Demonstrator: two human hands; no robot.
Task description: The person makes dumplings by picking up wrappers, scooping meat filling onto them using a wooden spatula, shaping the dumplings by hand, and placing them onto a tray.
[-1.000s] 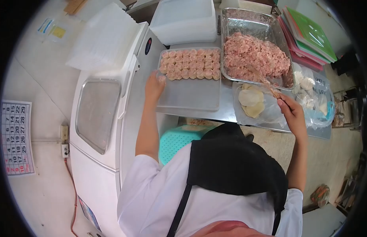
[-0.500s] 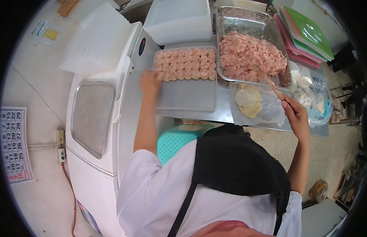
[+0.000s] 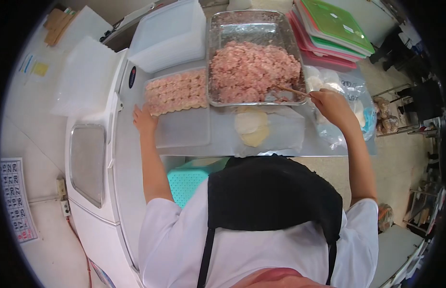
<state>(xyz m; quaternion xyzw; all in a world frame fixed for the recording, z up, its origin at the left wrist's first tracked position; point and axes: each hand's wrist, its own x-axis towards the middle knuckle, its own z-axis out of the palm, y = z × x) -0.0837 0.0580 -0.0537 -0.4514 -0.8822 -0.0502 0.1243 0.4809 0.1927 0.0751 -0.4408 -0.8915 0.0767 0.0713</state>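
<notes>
My right hand (image 3: 330,104) is closed around a thin wooden spatula (image 3: 294,90). The spatula's far end touches the minced meat (image 3: 254,69) at the lower right of a metal pan (image 3: 256,31). Fingers apart, my left hand (image 3: 145,120) rests at the left edge of a shallow plastic tray (image 3: 184,128), beside the lowest rows of dumplings (image 3: 177,91). Those dumplings, topped with pink meat, fill the tray's upper part in close rows. Between my hands, a small pile of round dough wrappers (image 3: 252,127) lies on a clear plastic sheet (image 3: 287,128).
Stacked white trays (image 3: 170,36) stand behind the dumplings. Coloured lids (image 3: 335,26) are piled at the back right, above plastic bags (image 3: 345,103) with pale contents. A white freezer (image 3: 88,216) stands left, and a turquoise basket (image 3: 184,187) sits below the table edge.
My right hand has brought the spatula from above the wrappers up to the meat's lower right. My left hand has shifted slightly off the dumplings' lower left corner. The whole view has also turned.
</notes>
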